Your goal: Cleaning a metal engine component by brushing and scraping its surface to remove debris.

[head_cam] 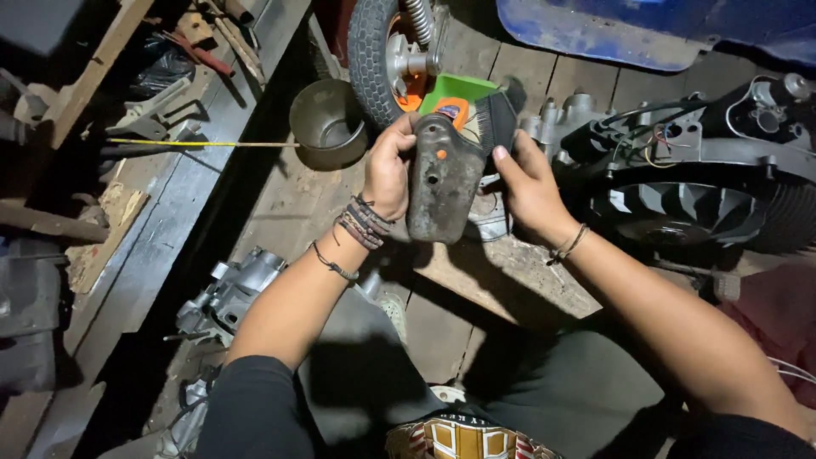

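From up on my head I look down at my two hands, held over the wooden floor [280, 204]. My left hand [389, 168] is wrapped around the left edge of a dirty gray metal cover [444, 183], with my thumb up near its top. My right hand [529, 189] holds the other side, and my fingers [503, 157] press against a black brush with a green handle [476, 106] that sticks up behind the cover. So both hands are closed and holding; neither one is open. The cover is right between my hands, touching both. Its long way runs up and down, top end away from me and bottom end hanging toward my lap. It has a small orange dot and a hole on its face. Both hands are just as near to it, but only my right hand is at the brush. Past my hands stands a small black wheel [374, 59], and a round metal cup [327, 123] sits just left of it. A big engine part with a fan [680, 212] lies on my right. More gray engine parts [229, 293] lie by my left arm.
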